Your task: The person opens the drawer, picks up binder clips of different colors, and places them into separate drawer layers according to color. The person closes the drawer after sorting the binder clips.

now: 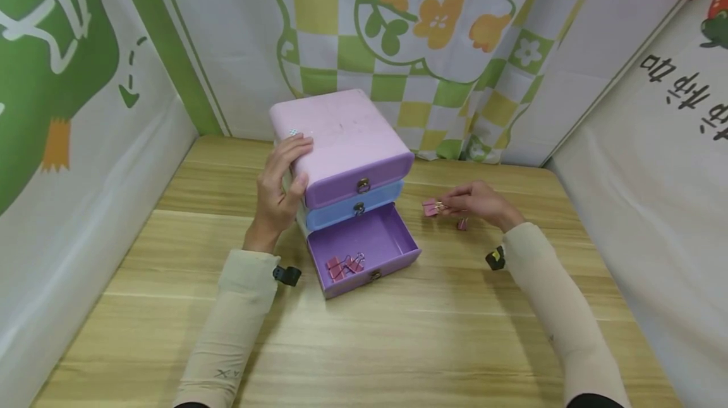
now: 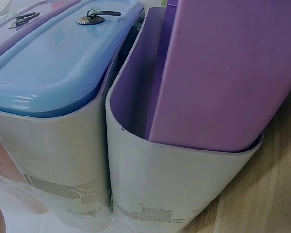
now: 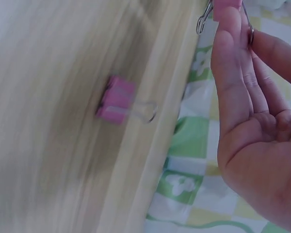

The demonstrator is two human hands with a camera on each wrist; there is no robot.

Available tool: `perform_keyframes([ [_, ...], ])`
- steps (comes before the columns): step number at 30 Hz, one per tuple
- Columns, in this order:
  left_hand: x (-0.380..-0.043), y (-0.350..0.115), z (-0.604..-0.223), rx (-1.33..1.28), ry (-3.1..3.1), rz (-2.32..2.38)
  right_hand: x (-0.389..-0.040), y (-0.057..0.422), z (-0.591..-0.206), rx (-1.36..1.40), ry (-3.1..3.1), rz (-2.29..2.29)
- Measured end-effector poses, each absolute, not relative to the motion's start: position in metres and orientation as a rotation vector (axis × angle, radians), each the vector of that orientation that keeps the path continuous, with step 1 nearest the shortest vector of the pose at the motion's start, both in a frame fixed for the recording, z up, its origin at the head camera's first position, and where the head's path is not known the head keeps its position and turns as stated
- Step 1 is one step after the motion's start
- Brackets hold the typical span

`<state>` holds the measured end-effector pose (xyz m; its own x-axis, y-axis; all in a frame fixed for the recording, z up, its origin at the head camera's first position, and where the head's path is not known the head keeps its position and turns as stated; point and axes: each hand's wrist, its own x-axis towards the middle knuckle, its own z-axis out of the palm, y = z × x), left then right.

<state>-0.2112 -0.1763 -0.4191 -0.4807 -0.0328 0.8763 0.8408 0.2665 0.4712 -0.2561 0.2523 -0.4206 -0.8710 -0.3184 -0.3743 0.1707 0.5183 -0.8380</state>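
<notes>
My left hand rests on the left top edge of a small drawer cabinet with a pink top, fingers on the top and side. Its bottom purple drawer is pulled out and holds pink binder clips near the front left corner. To the right of the cabinet, my right hand pinches a pink binder clip by its wire handle. Another pink binder clip lies on the table beneath that hand.
The blue middle drawer and the purple top drawer are closed, each with a metal pull. A checkered curtain hangs behind the wooden table. White printed sheets stand at both sides.
</notes>
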Motion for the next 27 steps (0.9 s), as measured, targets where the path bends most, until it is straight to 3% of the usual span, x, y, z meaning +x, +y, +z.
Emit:
perform_keyframes([
  [27,-0.211,-0.176,-0.419,-0.745,-1.707,-1.327,-0.218,0.173,-0.394,-0.321,2.072,-1.392],
])
